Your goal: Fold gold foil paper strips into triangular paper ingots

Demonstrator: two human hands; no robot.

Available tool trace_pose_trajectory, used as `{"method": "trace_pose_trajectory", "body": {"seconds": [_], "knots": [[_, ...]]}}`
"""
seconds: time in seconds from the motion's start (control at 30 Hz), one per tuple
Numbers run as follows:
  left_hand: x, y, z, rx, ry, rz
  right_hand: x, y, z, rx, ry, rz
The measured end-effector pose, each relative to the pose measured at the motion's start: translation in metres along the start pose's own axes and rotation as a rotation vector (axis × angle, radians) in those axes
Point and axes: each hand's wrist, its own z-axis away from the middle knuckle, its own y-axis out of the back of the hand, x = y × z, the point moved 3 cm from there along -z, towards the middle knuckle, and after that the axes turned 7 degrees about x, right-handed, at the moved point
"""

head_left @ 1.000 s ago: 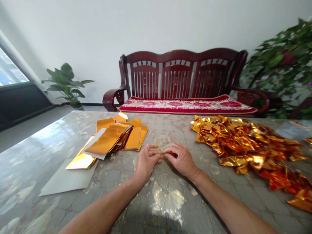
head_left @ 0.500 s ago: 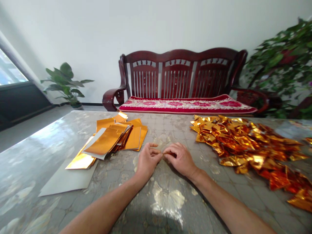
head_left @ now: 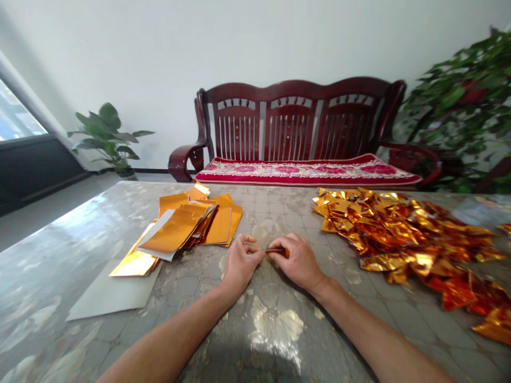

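Note:
Over the middle of the table, my left hand (head_left: 243, 260) and my right hand (head_left: 298, 261) meet fingertip to fingertip. Between them is a small folded piece of gold foil paper (head_left: 275, 250), seen as a narrow dark orange strip. My right thumb and fingers close round it, hiding much of it. At its left end my left thumb and forefinger pinch it. Flat gold foil sheets (head_left: 171, 232) with pale backs lie in a loose stack to the left. A heap of folded gold foil pieces (head_left: 403, 229) spreads over the table's right side.
The table (head_left: 191, 330) has a glossy, flower-patterned cover. A pale grey sheet (head_left: 107, 300) lies partly under the foil stack. Clear plastic (head_left: 483, 210) rests at the far right. Behind stand a dark red wooden bench (head_left: 289, 127) and leafy plants (head_left: 107, 133).
My right fingers have shifted slightly, and more of the folded foil strip shows between them. Both hands stay in nearly the same place. The stack and heap look unchanged.

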Motion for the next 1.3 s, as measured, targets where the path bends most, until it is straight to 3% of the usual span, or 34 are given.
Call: {"method": "trace_pose_trajectory", "body": {"seconds": [0.37,0.53,0.63,0.8,1.07,1.3], "knots": [[0.002,0.007,0.002,-0.032,-0.104,-0.142,0.005,0.001,0.002,0.006,-0.091,0.071],[0.010,0.018,0.009,0.023,-0.339,-0.270,0.006,-0.003,0.000,-0.048,-0.132,0.108],[0.014,0.014,0.013,-0.048,-0.420,-0.392,0.006,-0.003,0.001,-0.063,-0.129,0.120],[0.018,-0.003,0.016,-0.155,-0.392,-0.510,0.005,-0.003,0.001,-0.075,-0.121,0.122],[0.019,-0.004,0.013,-0.125,-0.386,-0.609,0.002,-0.001,0.004,-0.062,-0.088,0.123],[0.020,-0.006,0.015,-0.161,-0.399,-0.752,0.007,0.002,0.007,-0.037,-0.162,0.252]]}}
